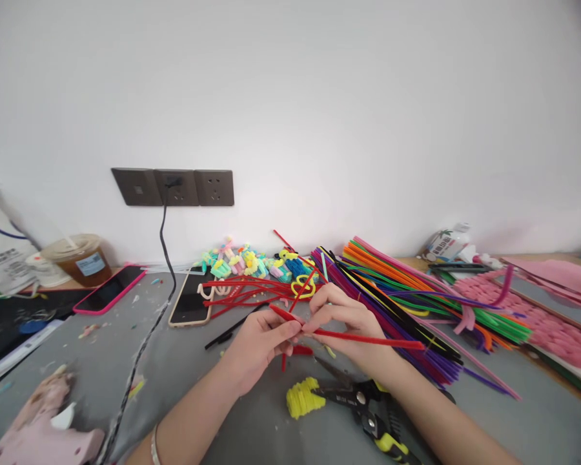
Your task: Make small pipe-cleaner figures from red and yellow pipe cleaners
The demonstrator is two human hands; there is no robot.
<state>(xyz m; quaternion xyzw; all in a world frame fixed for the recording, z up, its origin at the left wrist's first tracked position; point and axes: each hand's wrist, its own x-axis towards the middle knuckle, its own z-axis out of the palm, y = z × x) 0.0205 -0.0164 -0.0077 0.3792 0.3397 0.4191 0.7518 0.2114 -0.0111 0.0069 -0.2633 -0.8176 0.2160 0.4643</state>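
Red pipe cleaners [368,340] cross between my fingertips above the grey mat. My left hand [259,342] pinches them at the crossing, thumb on top. From the other side my right hand [341,323] is closed on the same red stems, its fingertips meeting the left ones. One stem sticks out to the right past my right wrist, and others point up and down. How they join is hidden by the fingers. Below the hands lie a yellow coiled bundle [305,397] and black-and-yellow pliers [368,410]. Loose red pipe cleaners [252,289] lie behind.
Multicoloured pipe cleaners [401,290] spread to the right. Small pastel fuzzy pieces [242,259] are heaped by the wall. Two phones [192,297], a drink cup [84,261] and a pink glue gun [46,426] are at left; a black cord [148,329] crosses the mat.
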